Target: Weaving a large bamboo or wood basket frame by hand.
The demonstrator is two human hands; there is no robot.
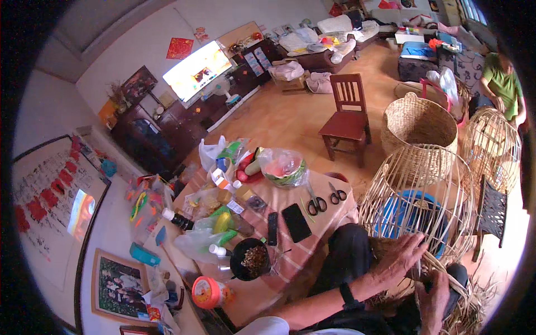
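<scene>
A half-woven basket (399, 173), with long pale strips standing up in an open cage, sits before my knees. My left hand (396, 262), with a dark band on the wrist, reaches across its near edge, fingers curved over the weaving there. Close by on the right, my right hand (434, 301) is closed around a bundle of pale flat strips (446, 273) at the same edge. The exact grip of both thumbs is partly hidden. A blue basin (410, 209) shows through the cage.
Left of me, a cloth-covered table (312, 254) bears scissors (316, 205), a black tablet-like slab (296, 222), a black bowl (249, 258) and wrapped watermelon (285, 170). Beyond stand a wooden chair (346, 123) and finished-looking basket (419, 123). At far right, another person (502, 84) sits by a second cage-like basket (491, 145).
</scene>
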